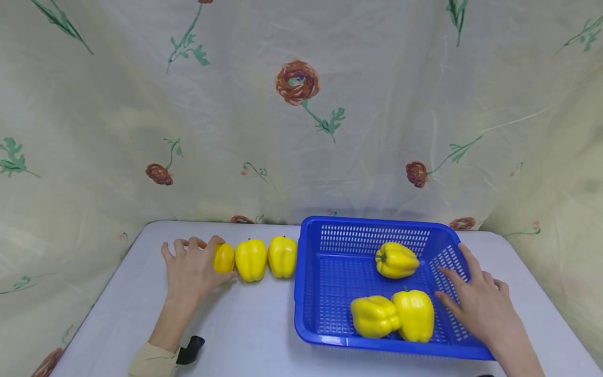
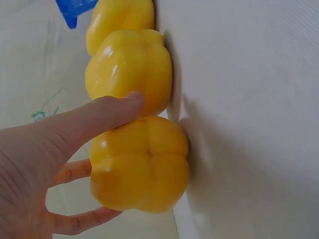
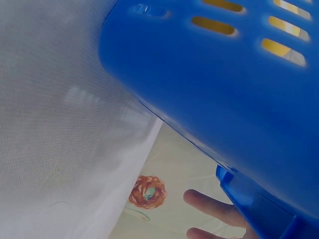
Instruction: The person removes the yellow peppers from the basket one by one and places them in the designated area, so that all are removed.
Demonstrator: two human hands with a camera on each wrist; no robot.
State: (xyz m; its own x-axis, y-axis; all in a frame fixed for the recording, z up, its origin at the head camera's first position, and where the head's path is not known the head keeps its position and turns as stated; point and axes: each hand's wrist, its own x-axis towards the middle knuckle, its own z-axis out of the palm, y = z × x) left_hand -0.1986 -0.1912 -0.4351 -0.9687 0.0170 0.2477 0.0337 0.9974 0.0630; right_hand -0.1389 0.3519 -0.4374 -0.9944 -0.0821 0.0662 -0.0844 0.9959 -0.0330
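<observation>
A white-topped table [image 1: 254, 327] stands against a hanging pale cloth [image 1: 365, 162] printed with rust-brown flowers and green stems; the cloth fills the far side and both flanks, softly creased. The tabletop looks finely textured in the wrist views, with soft shadows beside the yellow peppers.

Three of these stand in a row on the left half of the table: the leftmost pepper [image 1: 223, 258], the middle pepper [image 1: 251, 260] and a third pepper [image 1: 282, 256], which is just beside a blue slotted basket [image 1: 348, 341]. Inside the basket, one pepper lies toward the back with its green stem facing left [image 1: 397, 260], and two more sit side by side at the front.

The left hand [image 1: 190, 269] arches around the leftmost pepper, thumb on the near side, fingers spread behind; whether it bears on the pepper, I cannot tell. The right hand [image 1: 485, 306] rests loosely over the basket's right rim, fingers apart.

The left hand hides part of the leftmost pepper from above. A pale sleeve [image 1: 153, 361] is cut off at the bottom edge, near a black object [image 1: 190, 350] at the wrist. The right wrist view crops the basket closely; near its top, a raised mark [image 3: 151, 10] on the blue plastic is perhaps digits, too faint to read.
</observation>
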